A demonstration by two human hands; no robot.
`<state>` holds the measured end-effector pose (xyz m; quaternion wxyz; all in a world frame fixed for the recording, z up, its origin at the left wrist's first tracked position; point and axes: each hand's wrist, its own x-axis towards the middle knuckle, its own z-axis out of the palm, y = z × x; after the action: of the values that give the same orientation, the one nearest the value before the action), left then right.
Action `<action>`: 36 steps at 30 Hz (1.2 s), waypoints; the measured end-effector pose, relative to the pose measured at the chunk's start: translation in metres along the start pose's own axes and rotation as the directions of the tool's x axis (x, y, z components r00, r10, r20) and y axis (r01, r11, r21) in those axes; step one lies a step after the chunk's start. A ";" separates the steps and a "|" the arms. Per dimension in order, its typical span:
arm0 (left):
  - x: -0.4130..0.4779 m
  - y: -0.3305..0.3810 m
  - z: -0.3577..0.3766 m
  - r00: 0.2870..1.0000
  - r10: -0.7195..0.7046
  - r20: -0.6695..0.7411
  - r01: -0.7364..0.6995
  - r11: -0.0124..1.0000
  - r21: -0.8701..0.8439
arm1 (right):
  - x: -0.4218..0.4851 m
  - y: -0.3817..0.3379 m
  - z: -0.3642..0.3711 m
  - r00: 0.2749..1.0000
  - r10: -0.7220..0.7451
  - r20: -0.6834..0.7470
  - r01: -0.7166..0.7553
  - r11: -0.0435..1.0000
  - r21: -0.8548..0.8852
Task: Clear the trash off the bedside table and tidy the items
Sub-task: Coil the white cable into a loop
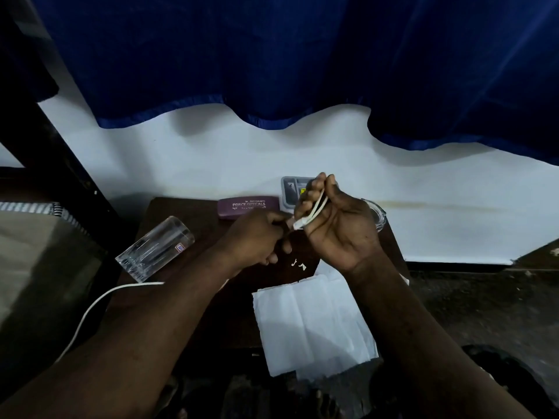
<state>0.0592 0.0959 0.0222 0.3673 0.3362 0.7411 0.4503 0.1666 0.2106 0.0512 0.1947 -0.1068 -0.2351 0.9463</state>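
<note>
1. Far L: striped cloth on bed edge, just beside dark bedside table.
2. White cable trailing off table's L front corner, passing under L forearm; link to the loops further R hidden.
3. Clear glass tumbler lying on its side at table's L, thick base toward cam, small sticker near the far end.
4. Left hand over table centre, knuckles up, fingers curled, thumb + forefinger pinching at white plug end.
5. Behind it: maroon specs case marked "PRINCE OPTICALS", closed, at the wall. Grey box just R of it, partly hidden by fingers.
6. Small white scraps on table betw the two wrists.
7. White tissue sheets spread at table front, overhanging the edge, R forearm above them.
8. Right hand raised, palm to cam, fingers curled tight round cable loops.
9. Glass dish behind R hand, mostly hidden.
10. Blue curtain hanging over white wall across the back.
</note>
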 end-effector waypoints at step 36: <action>-0.007 -0.020 -0.048 0.949 0.304 -0.081 -0.224 0.833 0.505 | 0.002 0.019 -0.010 0.977 0.144 -0.159 -0.198 0.318 -0.927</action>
<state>0.0183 0.0629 0.0215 0.1444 0.4809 0.8036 0.3194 0.1617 0.1999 0.0332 0.0023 -0.2452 -0.7185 0.6508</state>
